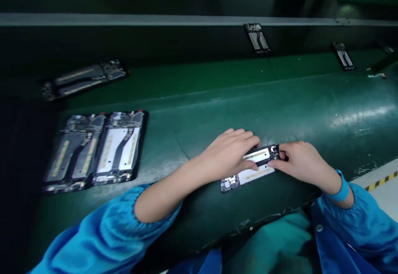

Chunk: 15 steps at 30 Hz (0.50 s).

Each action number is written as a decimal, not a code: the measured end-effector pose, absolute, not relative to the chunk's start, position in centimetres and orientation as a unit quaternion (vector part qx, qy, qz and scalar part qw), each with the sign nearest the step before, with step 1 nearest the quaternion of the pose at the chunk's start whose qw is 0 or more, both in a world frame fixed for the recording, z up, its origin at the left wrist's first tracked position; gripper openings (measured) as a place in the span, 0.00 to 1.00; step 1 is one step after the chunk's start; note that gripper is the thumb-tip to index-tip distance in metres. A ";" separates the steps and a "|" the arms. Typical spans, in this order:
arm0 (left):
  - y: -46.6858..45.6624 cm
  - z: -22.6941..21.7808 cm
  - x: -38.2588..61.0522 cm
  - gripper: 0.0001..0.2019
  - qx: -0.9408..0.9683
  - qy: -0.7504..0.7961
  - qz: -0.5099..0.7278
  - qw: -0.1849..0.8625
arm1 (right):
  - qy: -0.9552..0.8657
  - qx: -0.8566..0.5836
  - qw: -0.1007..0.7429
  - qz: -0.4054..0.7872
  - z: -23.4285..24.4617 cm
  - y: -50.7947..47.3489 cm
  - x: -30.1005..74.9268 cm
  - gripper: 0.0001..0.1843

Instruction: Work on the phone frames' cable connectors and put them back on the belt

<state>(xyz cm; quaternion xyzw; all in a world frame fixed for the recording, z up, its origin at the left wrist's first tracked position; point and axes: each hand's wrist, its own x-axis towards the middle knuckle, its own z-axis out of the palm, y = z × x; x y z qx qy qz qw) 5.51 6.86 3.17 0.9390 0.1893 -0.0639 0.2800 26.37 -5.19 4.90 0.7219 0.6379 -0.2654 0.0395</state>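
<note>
An opened smartphone point(253, 175) with its inner parts bare lies slantwise on the green mat near the front edge. My left hand point(231, 151) reaches over its middle, the thumb on the inner face and the fingers curled over the far side, so it grips the phone. At the phone's right end, my right hand point(300, 162) has thumb and forefinger pinched near the small circuit parts. Whether a tiny part sits between those fingertips is hidden. Both palms cover some of the phone.
On the left, two opened phones point(120, 145) point(74, 151) lie side by side. Another phone point(85, 79) rests slanted behind them. Farther back are a phone point(258, 40) at centre right and one more phone point(343, 56) at right. The green mat point(192, 120) ends at a worn front edge.
</note>
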 end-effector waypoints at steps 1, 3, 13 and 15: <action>6.8 2.9 5.6 0.23 0.940 0.173 -0.042 0.291 | 0.639 0.719 0.049 -0.269 4.8 -5.3 26.4 0.22; 6.5 2.3 5.9 0.27 0.941 0.150 0.007 0.304 | 0.637 0.718 0.052 -0.277 4.6 -5.7 26.3 0.22; 5.0 1.5 8.0 0.12 0.939 0.181 0.110 0.271 | 0.611 0.728 0.056 -0.305 4.8 -6.7 26.1 0.22; 4.8 1.3 8.2 0.10 0.940 0.178 0.113 0.267 | 0.610 0.728 0.052 -0.307 4.8 -6.9 26.0 0.22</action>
